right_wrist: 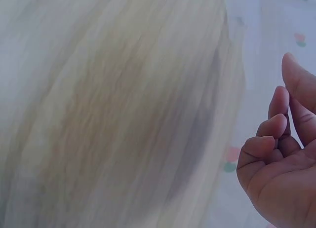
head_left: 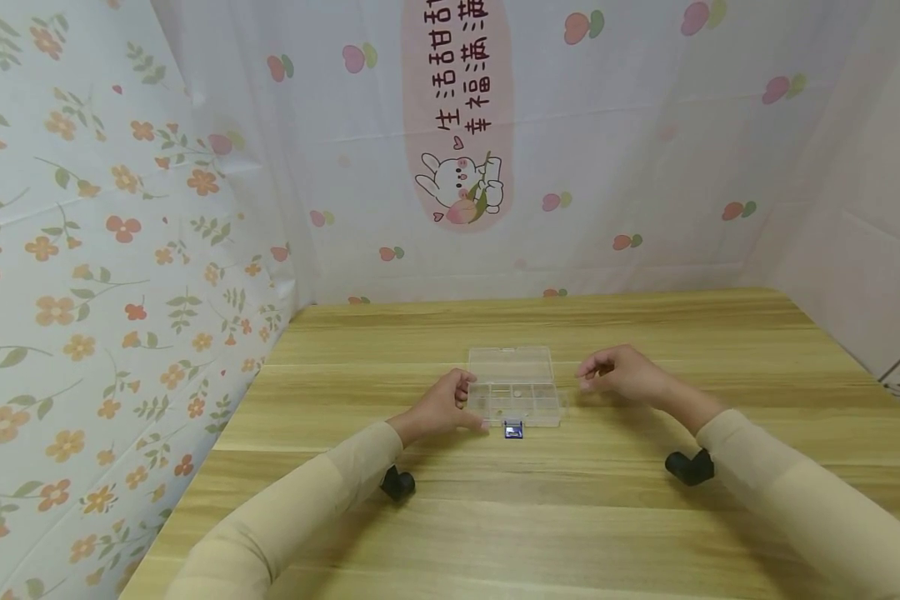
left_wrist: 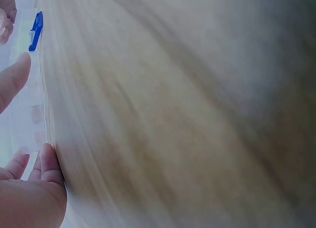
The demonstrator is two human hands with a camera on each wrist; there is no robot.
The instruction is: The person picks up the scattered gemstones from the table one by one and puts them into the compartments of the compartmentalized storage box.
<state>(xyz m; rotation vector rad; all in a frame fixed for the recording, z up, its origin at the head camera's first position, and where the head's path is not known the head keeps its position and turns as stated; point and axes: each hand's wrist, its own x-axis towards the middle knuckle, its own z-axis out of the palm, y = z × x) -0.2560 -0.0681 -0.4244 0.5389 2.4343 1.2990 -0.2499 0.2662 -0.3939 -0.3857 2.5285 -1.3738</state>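
A clear plastic compartment box (head_left: 525, 406) lies on the table, its lid (head_left: 510, 366) swung back to the far side. A blue clasp (head_left: 513, 430) hangs from the box's front edge; it also shows as a blue clasp (left_wrist: 36, 31) in the left wrist view. My left hand (head_left: 446, 406) holds the box at its left end, thumb along the front corner and fingers at the side. Off the right end of the box, my right hand (head_left: 622, 373) hovers with loosely bent fingers and nothing visible in them. Small pale bits inside the compartments are too small to identify.
The wood-grain table (head_left: 540, 517) reaches back to a printed cloth (head_left: 615, 167). Another flowered cloth (head_left: 120, 250) hangs on the left. Black wrist mounts stick out under both sleeves, one at the left wrist (head_left: 397, 483) and one at the right wrist (head_left: 690, 467).
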